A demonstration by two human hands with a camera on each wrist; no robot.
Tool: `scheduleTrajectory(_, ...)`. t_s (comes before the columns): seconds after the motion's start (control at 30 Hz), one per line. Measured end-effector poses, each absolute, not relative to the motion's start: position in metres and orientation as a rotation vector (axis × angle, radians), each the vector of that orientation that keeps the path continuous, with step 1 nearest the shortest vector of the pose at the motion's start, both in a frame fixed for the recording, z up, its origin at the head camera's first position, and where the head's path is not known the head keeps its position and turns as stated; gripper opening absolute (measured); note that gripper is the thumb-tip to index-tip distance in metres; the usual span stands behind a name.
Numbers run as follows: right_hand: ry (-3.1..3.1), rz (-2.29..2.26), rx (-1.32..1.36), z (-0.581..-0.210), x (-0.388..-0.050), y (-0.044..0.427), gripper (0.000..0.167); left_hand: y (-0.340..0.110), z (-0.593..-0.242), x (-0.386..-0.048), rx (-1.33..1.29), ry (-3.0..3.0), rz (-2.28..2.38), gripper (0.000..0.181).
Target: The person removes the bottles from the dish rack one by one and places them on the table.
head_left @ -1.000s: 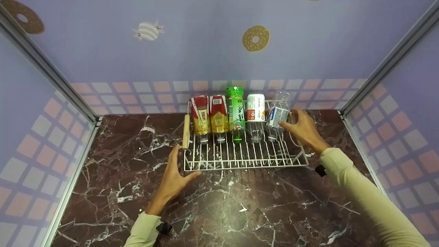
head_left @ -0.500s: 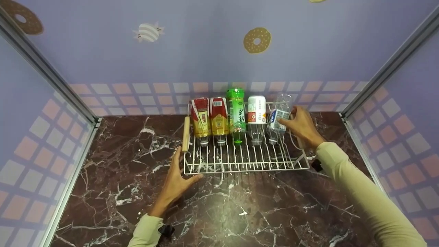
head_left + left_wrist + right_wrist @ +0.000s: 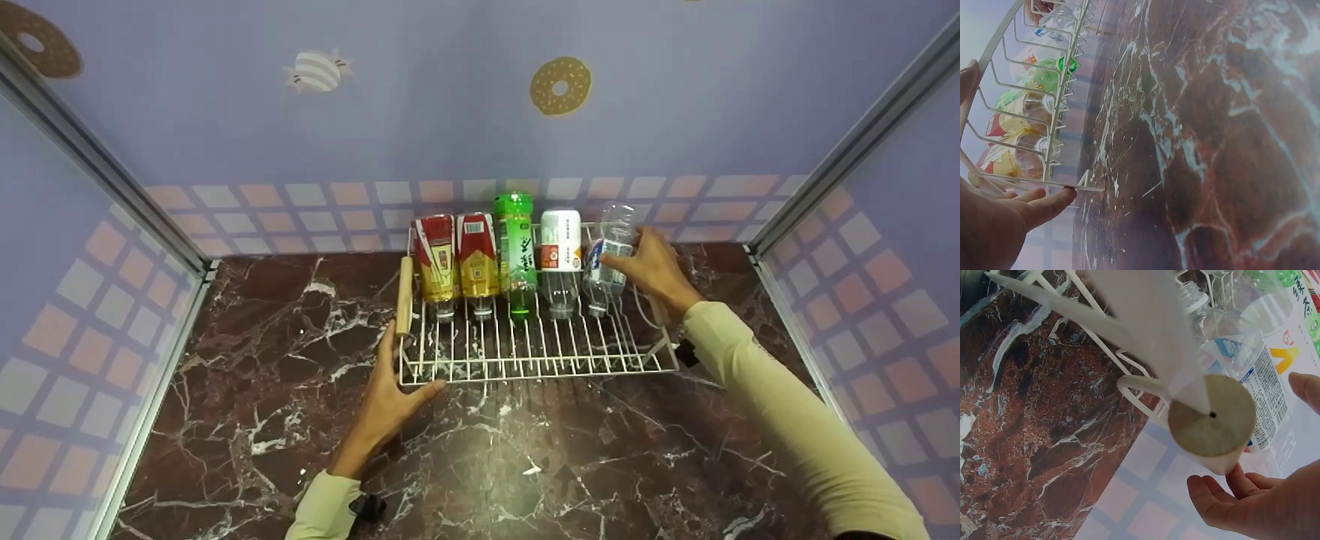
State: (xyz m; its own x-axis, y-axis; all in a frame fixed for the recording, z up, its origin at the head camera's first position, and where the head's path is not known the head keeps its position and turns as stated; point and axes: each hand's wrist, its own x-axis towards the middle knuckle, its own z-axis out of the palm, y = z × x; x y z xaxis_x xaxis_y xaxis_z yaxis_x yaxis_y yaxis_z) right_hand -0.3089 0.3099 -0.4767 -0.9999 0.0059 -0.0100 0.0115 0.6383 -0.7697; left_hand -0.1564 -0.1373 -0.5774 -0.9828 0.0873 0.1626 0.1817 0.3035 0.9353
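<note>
A white wire rack (image 3: 525,367) with wooden side handles (image 3: 405,296) stands against the back wall. Across it lie two red-and-yellow bottles (image 3: 436,259) (image 3: 478,259), a green bottle (image 3: 516,240), a white-labelled bottle (image 3: 561,240) and a clear bottle (image 3: 616,225), caps toward me. My left hand (image 3: 386,401) spans the front left corner, its fingers (image 3: 1044,208) stretched along the side wire. My right hand (image 3: 654,270) is at the right handle (image 3: 1213,419); its fingertips touch the wood, and its thumb extends over the clear bottle in the head view.
The dark marbled tabletop (image 3: 465,465) spreads in front of the rack and to both sides. Purple panels with a checked border (image 3: 315,199) enclose the back, left and right. A small white scrap (image 3: 532,470) lies in front of the rack.
My right hand has shifted slightly left, its thumb reaching further over the clear bottle. That bottle lies a little straighter. The left hand stays at the rack's corner.
</note>
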Motion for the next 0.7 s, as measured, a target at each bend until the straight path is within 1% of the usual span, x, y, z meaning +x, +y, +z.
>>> scheduleTrajectory(0.1, 2.783, -1.372, -0.03, -0.477, -0.311, 0.308, 0.056, -0.137, -0.578, -0.156, -0.254, -2.464, -1.789, 0.126)
scheduleTrajectory(0.17, 2.757, -1.374, -0.046, -0.478, -0.313, 0.306, 0.058, -0.136, -0.578, -0.155, -0.258, -2.46, -1.797, 0.125)
scheduleTrajectory(0.27, 2.746, -1.33, -0.025, -0.476, -0.314, 0.305, 0.072, -0.136, -0.578, -0.155, -0.263, -2.456, -1.814, 0.124)
scheduleTrajectory(0.33, 2.752, -1.277, 0.012, -0.476, -0.314, 0.304, 0.088, -0.136, -0.578, -0.154, -0.26, -2.457, -1.818, 0.123)
scheduleTrajectory(0.4, 2.756, -1.241, 0.035, -0.475, -0.314, 0.303, 0.098, -0.136, -0.578, -0.154, -0.252, -2.46, -1.833, 0.124)
scheduleTrajectory(0.43, 2.757, -1.234, 0.047, -0.475, -0.314, 0.303, 0.1, -0.136, -0.578, -0.154, -0.247, -2.461, -1.844, 0.124)
scheduleTrajectory(0.5, 2.76, -1.24, 0.058, -0.475, -0.313, 0.304, 0.103, -0.135, -0.578, -0.154, -0.242, -2.466, -1.861, 0.124)
scheduleTrajectory(0.7, 2.761, -1.296, 0.054, -0.466, -0.305, 0.305, 0.102, -0.134, -0.577, -0.154, -0.23, -2.459, -1.872, 0.124)
